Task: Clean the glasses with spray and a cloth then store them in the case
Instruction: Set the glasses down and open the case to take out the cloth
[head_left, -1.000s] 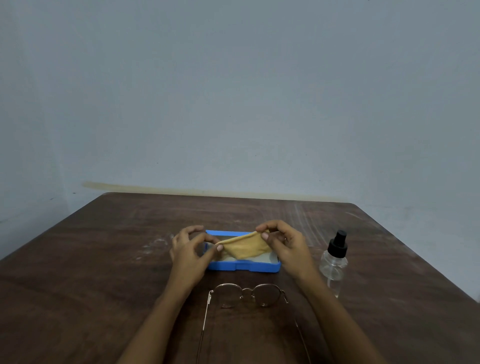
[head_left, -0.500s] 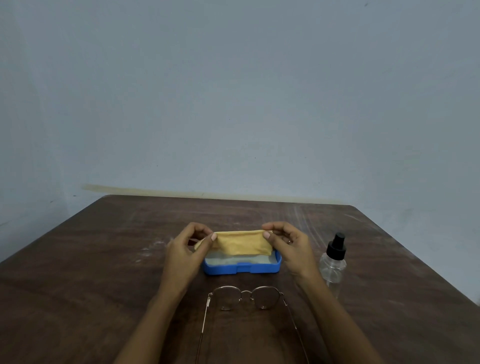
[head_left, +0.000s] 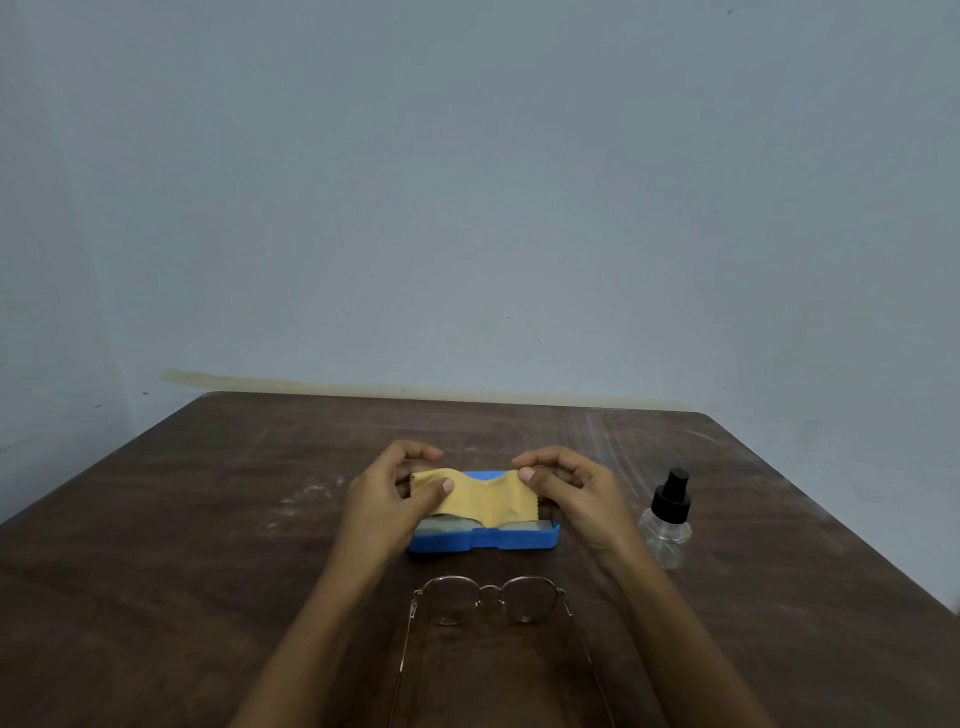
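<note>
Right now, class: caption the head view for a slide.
Left hand and right hand pinch a yellow cloth over the blue plastic case, thin metal-framed glasses lying nearby.

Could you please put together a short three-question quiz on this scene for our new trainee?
1. Where do the glasses lie relative to the blue case?
2. The left hand and right hand both pinch: A a yellow cloth, B a lens, C a cap?
3. True or false: the spray bottle stands upright, right of the case.
Key: 1 on the table, nearer the person; 2 A; 3 true.
</note>
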